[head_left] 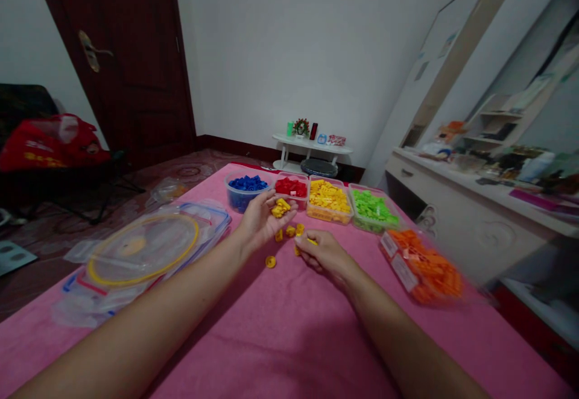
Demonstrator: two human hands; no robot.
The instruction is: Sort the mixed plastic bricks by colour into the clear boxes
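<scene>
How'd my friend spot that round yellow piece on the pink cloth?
Find the pink cloth, then the left hand and right hand above it. Among the loose yellow pieces near them, look closest to the person. The round yellow piece lies alone there, wheel-shaped, apart from its blockier neighbours.

Right hand point(322, 252): yellow piece point(312, 241) seemingly part-hidden

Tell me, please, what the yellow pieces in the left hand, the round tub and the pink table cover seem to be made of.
Yellow pieces: probably smooth, moulded plastic; their colour is even and their shapes blocky.
Round tub: clear, smooth plastic, it seems, as the blue pieces show through its wall.
Pink table cover: likely soft, matt fabric, faintly creased; fibre unclear.
</scene>
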